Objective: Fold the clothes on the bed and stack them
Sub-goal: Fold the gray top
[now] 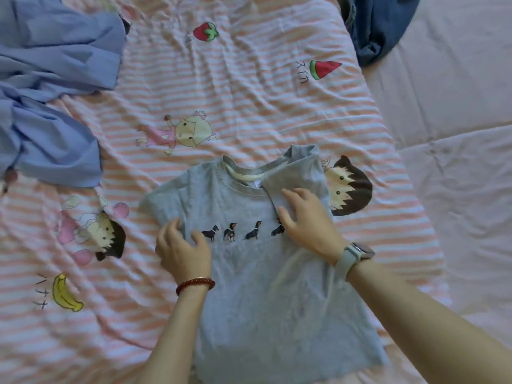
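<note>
Near the foot of the pink-and-white striped cartoon-print bed sheet (pixel 249 87) lies a small grey cotton T-shirt printed with a row of four dachshunds (pixel 249 273), front up, its right sleeve already turned in over the chest. It looks light, soft and limp, likely to wrinkle and slide on the sheet, so I would take it at the sleeve seam and side hem, not mid-panel. The right hand (pixel 302 217), wearing a pale watch (pixel 357 252), rests with fingers spread and slightly bent, pressing the folded sleeve flat and gripping nothing. The left hand (pixel 181 249), with a red bead bracelet (pixel 195 284), has loosely curled fingers touching the shirt's left edge; whether it pinches fabric I cannot tell. Counted: one grey shirt, one crumpled light-blue garment (pixel 52 92) upper left, one dark denim piece (pixel 379 26) upper right.
</note>
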